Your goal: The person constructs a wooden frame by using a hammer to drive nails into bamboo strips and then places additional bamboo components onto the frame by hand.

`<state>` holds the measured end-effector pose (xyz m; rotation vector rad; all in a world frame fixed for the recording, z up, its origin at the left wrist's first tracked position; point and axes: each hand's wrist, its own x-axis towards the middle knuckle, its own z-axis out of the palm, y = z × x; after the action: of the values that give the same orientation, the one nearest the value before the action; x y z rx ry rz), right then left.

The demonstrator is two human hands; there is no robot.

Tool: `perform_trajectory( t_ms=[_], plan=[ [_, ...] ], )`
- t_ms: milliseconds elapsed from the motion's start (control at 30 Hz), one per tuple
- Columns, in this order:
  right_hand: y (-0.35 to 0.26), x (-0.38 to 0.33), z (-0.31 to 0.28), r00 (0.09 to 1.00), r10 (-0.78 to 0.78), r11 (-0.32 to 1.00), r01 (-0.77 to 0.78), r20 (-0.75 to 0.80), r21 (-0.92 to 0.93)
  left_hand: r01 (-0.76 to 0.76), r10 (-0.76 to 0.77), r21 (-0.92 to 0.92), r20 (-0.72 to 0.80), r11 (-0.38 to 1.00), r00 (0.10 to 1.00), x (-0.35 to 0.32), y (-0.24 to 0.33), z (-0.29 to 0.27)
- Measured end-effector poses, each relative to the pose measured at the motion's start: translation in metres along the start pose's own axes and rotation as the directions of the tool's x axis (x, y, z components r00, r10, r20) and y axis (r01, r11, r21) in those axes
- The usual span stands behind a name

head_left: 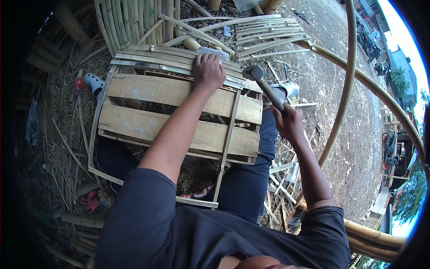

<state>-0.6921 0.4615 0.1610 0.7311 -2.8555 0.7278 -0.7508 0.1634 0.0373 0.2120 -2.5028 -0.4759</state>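
A hammer (pixel 271 94) is gripped by its handle in my right hand (pixel 289 122). Its metal head hangs just off the right end of several split bamboo strips (pixel 156 58). These strips lie side by side along the far edge of a slatted wooden crate (pixel 148 121). My left hand (pixel 209 72) presses down on them with its fingers curled over; whether a nail is between the fingertips is hidden. A thin bamboo frame (pixel 227 143) rests over the crate, its near corners reaching toward my body.
Upright bamboo slats (pixel 130 22) stand at the far left, with a slatted bamboo panel (pixel 268 36) to their right. A curved bamboo pole (pixel 349 76) rises on the right. Bamboo scraps litter the ground; a bottle with a red label (pixel 78 84) and a red glove (pixel 91 201) lie left.
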Motion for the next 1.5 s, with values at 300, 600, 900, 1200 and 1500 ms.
perform_trajectory(
  t_ms=[300,600,900,1200,1500],
  plan=[
    [0.021,-0.013,0.027,0.918,0.302,0.951,-0.271,0.256,-0.147,0.003,-0.003,0.0,0.055,1.0,0.998,0.006,0.015,-0.008],
    [-0.006,-0.008,-0.029,0.966,-0.103,0.974,0.146,-0.237,0.174,0.002,-0.003,0.02,0.009,1.0,1.0,0.002,0.003,-0.006],
    [0.009,-0.013,0.004,0.996,0.087,0.992,-0.085,0.026,-0.095,-0.01,0.01,-0.006,0.017,1.0,1.0,0.001,0.006,-0.005],
    [0.022,-0.031,0.02,0.948,0.26,0.965,-0.25,0.182,-0.079,-0.025,0.025,-0.025,0.004,0.999,1.0,0.011,0.019,-0.005],
    [-0.024,-0.015,-0.028,0.995,0.089,0.99,-0.084,-0.044,0.114,-0.007,0.007,0.005,0.024,1.0,1.0,0.0,0.005,-0.012]
  ],
)
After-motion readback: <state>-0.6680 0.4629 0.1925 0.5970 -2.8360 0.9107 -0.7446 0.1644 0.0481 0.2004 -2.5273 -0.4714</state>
